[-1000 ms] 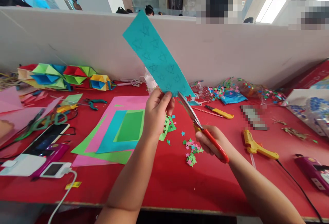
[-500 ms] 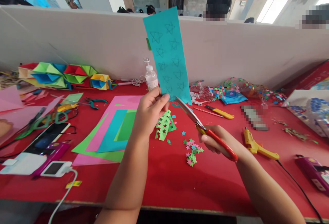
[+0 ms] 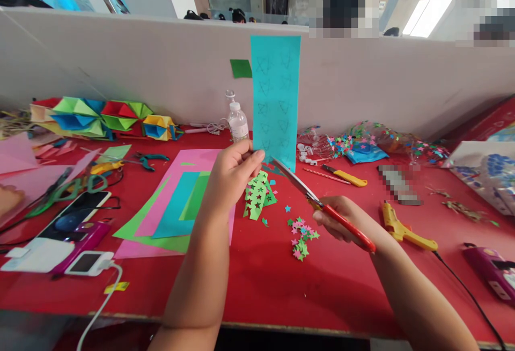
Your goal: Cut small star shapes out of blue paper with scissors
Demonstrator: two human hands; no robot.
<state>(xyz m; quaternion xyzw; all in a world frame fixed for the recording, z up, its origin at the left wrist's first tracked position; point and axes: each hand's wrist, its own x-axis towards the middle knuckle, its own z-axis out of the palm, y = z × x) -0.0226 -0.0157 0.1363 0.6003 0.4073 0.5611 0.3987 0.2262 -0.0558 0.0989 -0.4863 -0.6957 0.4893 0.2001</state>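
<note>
My left hand (image 3: 238, 175) pinches the lower left corner of a blue paper strip (image 3: 276, 93), which stands upright with hand-drawn stars in two columns. Round the red handles of a pair of scissors (image 3: 300, 183), the fingers of my right hand (image 3: 341, 221) are closed. The blade tips touch or lie just in front of the strip's lower edge; I cannot tell how far they are into it. Below, on the red table (image 3: 265, 281), are a green paper piece (image 3: 255, 195) with star-shaped holes and a small pile of cut paper stars (image 3: 301, 237).
Coloured paper sheets (image 3: 169, 192) lie left of centre. A yellow glue gun (image 3: 406, 227) and a yellow utility knife (image 3: 349, 176) lie on the right. Behind stand a plastic bottle (image 3: 238, 123) and a grey partition (image 3: 161, 66). Green-handled scissors (image 3: 80, 185) and phones are at left, beside another person's hand (image 3: 10, 200).
The blue strip has swung from a leftward tilt to nearly upright, its top now lower and further right. The scissors stay near its lower edge, with both hands almost in place.
</note>
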